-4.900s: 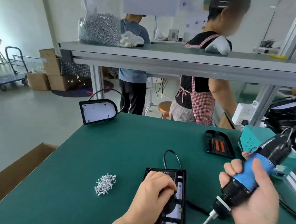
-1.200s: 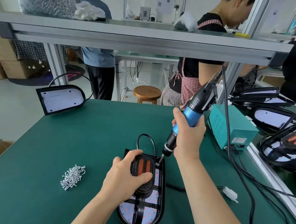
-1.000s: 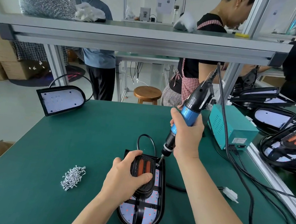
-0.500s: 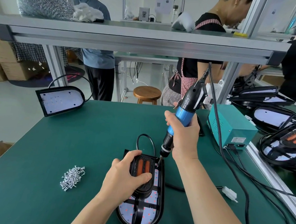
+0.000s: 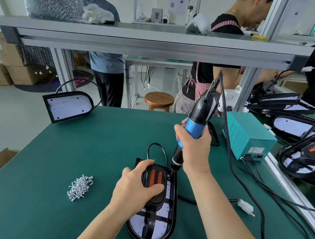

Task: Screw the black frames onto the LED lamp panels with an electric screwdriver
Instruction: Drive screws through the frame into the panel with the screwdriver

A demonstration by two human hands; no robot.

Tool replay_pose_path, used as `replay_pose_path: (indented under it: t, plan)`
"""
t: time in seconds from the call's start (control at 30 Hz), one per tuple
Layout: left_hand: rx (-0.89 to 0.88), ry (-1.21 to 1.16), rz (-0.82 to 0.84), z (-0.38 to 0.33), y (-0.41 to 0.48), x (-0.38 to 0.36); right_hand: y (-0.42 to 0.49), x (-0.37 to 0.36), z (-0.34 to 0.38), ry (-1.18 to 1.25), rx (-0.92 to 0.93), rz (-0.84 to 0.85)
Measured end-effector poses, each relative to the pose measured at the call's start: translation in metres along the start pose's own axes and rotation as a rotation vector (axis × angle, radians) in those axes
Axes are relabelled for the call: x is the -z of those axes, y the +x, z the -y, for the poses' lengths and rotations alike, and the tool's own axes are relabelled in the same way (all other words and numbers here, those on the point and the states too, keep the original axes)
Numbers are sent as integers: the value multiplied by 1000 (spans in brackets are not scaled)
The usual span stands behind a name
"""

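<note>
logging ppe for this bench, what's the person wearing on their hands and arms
Nothing that shows. The left hand and right hand are bare: no gloves, rings or watch. The left forearm and right forearm are bare too, with no sleeve in view.

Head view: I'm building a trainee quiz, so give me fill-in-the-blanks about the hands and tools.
The right hand grips the blue-and-black electric ____. The left hand holds down the black plastic ____ on the LED lamp panel. The pile of small silver screws lies ____ of that panel.
Missing: screwdriver; frame; left.
</note>
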State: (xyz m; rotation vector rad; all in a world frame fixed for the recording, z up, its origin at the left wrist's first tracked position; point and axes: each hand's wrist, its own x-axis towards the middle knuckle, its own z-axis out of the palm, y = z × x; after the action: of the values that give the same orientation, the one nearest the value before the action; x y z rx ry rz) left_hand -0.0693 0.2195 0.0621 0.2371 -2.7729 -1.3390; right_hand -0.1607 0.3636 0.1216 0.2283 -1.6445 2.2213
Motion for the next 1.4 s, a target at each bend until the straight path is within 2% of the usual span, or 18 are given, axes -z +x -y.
replay_pose_path:
  t: [0.3, 0.43, 0.57, 0.63, 0.77, 0.83, 1.0, 1.2, 1.4]
  plan:
    - [24, -31, 39, -3, 1, 3, -3, 12, 19, 134, -37, 118]
    - [35, -68, 70, -2, -1, 6, 3, 14, 50, 229, 50, 64]
    - [26, -7, 79, 4, -5, 14, 3, 24, 69, 320, 14, -42]
    - [41, 30, 20, 8, -6, 23, 0, 31, 70, 311, -36, -103]
    - [81, 153, -372, 29, -7, 54, -11, 47, 66, 348, -145, -228]
    - [144, 281, -446, 45, -8, 72, -19, 57, 65, 413, -171, -259]
    - [226, 496, -353, 72, -9, 92, -32, 70, 62, 276, -138, -272]
    - [171, 649, -328, 74, -5, 87, -47, 74, 74, 216, -64, -287]
    - [73, 769, -308, 78, 0, 87, -61, 75, 88, 256, -27, -301]
